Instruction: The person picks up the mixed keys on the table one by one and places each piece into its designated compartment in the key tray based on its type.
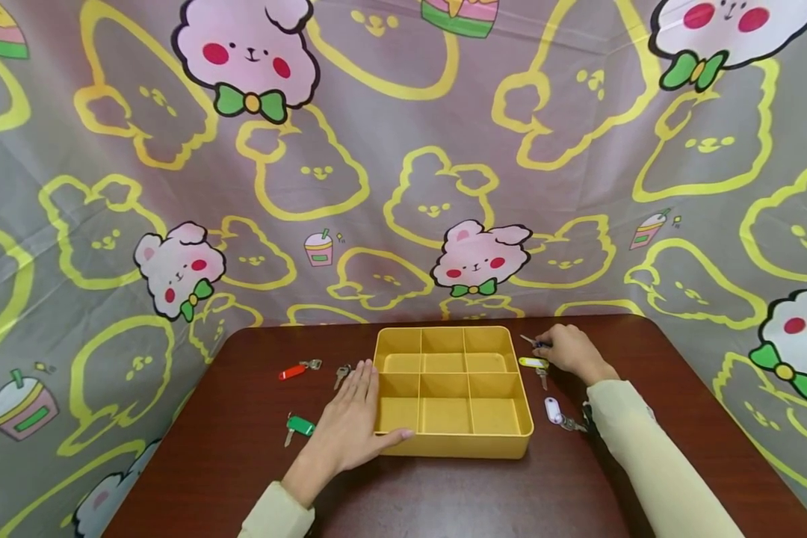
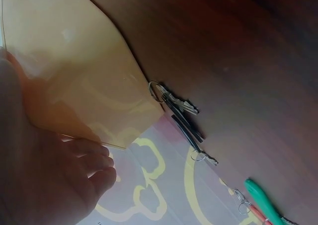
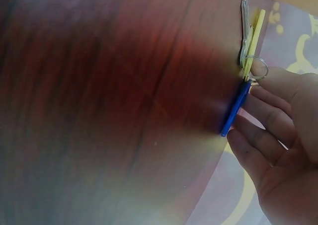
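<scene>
My left hand [image 1: 350,418] lies along the left wall of a yellow box [image 1: 453,446], fingers extended, with the thumb over its front rim. The box has several compartments. Beyond its right side, my right hand [image 1: 571,350] pinches a blue key tag [image 3: 235,109] low at the tabletop; its key [image 1: 528,340] points out to the left. Close by lies a yellow key tag [image 1: 533,362] with a key. A white key tag [image 1: 553,410] with keys is nearer my right sleeve. Beside the left hand lie a key [image 1: 341,375] and a green key tag [image 1: 300,425].
A red key tag [image 1: 292,371] with a key lies at the left of the brown table [image 1: 235,418]. Something dark beside the white tag is partly hidden by the right sleeve [image 1: 635,433]. A patterned cloth [image 1: 376,187] hangs around the back and sides.
</scene>
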`<action>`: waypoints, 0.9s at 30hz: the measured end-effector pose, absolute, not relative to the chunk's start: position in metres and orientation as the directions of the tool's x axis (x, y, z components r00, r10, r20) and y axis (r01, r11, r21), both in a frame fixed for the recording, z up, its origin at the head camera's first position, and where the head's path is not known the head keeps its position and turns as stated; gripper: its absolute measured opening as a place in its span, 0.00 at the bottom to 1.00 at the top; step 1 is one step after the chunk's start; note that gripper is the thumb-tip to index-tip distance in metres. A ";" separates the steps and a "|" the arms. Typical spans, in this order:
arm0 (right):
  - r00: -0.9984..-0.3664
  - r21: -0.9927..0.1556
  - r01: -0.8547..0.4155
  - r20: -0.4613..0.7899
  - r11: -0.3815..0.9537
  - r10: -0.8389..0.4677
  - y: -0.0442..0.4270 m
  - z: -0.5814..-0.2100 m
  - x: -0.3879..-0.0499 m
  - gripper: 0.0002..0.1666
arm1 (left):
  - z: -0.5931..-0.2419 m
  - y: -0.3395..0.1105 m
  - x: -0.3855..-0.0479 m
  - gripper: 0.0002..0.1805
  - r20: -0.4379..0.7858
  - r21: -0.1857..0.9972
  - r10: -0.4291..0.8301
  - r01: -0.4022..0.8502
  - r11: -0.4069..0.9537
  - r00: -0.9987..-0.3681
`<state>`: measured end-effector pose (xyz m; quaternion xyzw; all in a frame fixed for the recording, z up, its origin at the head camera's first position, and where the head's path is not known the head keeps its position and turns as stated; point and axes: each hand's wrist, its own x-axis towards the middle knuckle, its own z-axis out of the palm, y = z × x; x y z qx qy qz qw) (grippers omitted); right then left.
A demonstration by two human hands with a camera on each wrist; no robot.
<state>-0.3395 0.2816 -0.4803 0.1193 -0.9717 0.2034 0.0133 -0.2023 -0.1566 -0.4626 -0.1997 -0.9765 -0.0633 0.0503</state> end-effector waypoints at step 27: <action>-0.981 -0.378 -0.191 0.088 0.906 -0.170 0.277 -0.483 -0.342 0.11 | -0.467 -0.155 -0.203 0.66 0.133 0.065 0.378 0.389 0.919 -0.916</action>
